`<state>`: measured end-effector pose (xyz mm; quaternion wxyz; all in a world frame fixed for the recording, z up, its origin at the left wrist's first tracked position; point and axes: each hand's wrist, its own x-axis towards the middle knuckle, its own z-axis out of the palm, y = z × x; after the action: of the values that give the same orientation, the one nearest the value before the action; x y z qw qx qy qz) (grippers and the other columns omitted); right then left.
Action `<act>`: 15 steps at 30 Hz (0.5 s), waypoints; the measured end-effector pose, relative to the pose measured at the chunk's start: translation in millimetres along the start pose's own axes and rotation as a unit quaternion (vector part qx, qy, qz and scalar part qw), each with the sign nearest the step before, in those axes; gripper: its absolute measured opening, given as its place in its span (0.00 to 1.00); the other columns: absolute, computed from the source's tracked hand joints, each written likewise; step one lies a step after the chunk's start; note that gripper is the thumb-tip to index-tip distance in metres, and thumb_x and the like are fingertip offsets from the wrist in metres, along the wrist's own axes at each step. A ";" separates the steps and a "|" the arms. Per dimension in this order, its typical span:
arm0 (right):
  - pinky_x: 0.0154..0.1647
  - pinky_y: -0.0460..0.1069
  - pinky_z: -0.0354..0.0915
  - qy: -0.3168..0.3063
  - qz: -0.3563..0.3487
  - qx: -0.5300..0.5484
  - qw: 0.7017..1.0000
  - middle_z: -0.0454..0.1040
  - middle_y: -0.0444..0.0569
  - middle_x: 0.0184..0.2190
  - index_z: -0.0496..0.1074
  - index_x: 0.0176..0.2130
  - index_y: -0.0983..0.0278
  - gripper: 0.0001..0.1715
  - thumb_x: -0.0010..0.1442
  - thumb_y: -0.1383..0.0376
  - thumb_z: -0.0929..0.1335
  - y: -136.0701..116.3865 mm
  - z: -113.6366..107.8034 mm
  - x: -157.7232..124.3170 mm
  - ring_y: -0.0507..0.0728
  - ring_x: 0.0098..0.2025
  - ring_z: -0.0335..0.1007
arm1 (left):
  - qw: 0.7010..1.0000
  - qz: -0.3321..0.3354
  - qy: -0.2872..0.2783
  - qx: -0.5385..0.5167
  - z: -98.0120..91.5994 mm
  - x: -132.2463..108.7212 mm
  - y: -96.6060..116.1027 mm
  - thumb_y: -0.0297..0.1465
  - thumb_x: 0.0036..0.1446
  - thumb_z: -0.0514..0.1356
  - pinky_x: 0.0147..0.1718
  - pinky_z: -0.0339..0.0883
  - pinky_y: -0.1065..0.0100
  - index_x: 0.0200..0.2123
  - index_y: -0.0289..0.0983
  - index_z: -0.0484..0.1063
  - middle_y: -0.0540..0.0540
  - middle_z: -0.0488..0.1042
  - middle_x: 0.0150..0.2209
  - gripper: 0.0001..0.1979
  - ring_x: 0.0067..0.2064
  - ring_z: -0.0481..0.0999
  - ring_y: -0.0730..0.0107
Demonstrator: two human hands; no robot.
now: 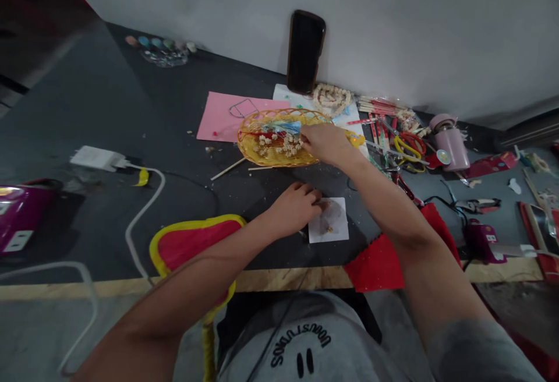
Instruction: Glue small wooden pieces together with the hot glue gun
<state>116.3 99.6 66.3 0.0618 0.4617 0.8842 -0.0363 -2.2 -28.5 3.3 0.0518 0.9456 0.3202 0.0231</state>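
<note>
My right hand (325,143) reaches into the right end of a yellow woven basket (242,137), its fingers pinched together. A pale blue tassel (283,127) ends close to those fingertips, and small cream-coloured flower-like pieces (290,146) lie beside them. Whether the fingers hold any of these is hidden. My left hand (297,210) is low over the table in front of the basket, fingers curled in. Its fingertips meet the left edge of a white paper square (338,230) with small brownish bits on it. What those fingers hold, if anything, does not show.
A phone (305,50) leans on the wall behind pink paper (216,117). Scissors (408,152), pliers (478,204) and a pink bottle (452,143) stand or lie right. Red cloth (378,265), a red-and-yellow fan-shaped piece (187,239) and a charger (98,158) are nearer.
</note>
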 end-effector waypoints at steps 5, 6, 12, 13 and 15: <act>0.37 0.49 0.61 0.083 -0.013 0.080 0.993 0.78 0.51 0.36 0.71 0.39 0.64 0.06 0.63 0.70 0.65 13.4 -3.2 -21.5 0.56 0.37 0.71 | 1.000 0.000 0.006 0.003 1.9 -0.3 0.2 0.28 0.66 0.56 0.42 0.62 0.59 0.54 0.42 0.74 0.43 0.77 0.47 0.15 0.48 0.73 0.56; 0.35 0.49 0.61 0.109 -0.016 0.115 0.987 0.77 0.50 0.35 0.71 0.37 0.63 0.05 0.62 0.70 0.65 16.4 -3.7 -31.9 0.55 0.35 0.70 | 1.000 0.000 0.012 0.002 3.1 -0.6 0.0 0.28 0.66 0.56 0.42 0.62 0.59 0.53 0.42 0.74 0.43 0.77 0.46 0.15 0.48 0.73 0.56; 0.33 0.46 0.64 0.207 -0.022 0.260 0.943 0.75 0.46 0.32 0.70 0.39 0.63 0.04 0.61 0.68 0.67 26.5 22.1 -120.9 0.51 0.30 0.70 | 0.999 0.010 0.048 -0.003 9.0 -1.7 -2.6 0.27 0.63 0.59 0.42 0.62 0.59 0.53 0.41 0.74 0.42 0.76 0.45 0.16 0.47 0.72 0.58; 0.34 0.46 0.65 0.212 -0.020 0.273 0.938 0.76 0.47 0.35 0.70 0.41 0.63 0.06 0.61 0.68 0.67 27.3 32.2 -133.8 0.51 0.30 0.71 | 0.999 0.013 0.046 -0.002 9.1 -1.6 -3.0 0.26 0.62 0.59 0.42 0.62 0.59 0.52 0.40 0.75 0.42 0.76 0.45 0.15 0.47 0.72 0.58; 0.36 0.47 0.67 0.180 -0.028 0.291 0.939 0.77 0.49 0.39 0.71 0.39 0.62 0.04 0.63 0.69 0.66 28.8 54.3 -153.1 0.52 0.34 0.73 | 0.999 0.018 0.043 -0.001 8.5 -1.6 -3.3 0.26 0.62 0.59 0.42 0.62 0.59 0.50 0.39 0.76 0.42 0.76 0.45 0.14 0.47 0.71 0.57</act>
<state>230.7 -14.8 34.2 -0.2363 0.4336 0.8439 -0.2099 -4.8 -27.5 -5.5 0.0384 0.9493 0.3052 0.0652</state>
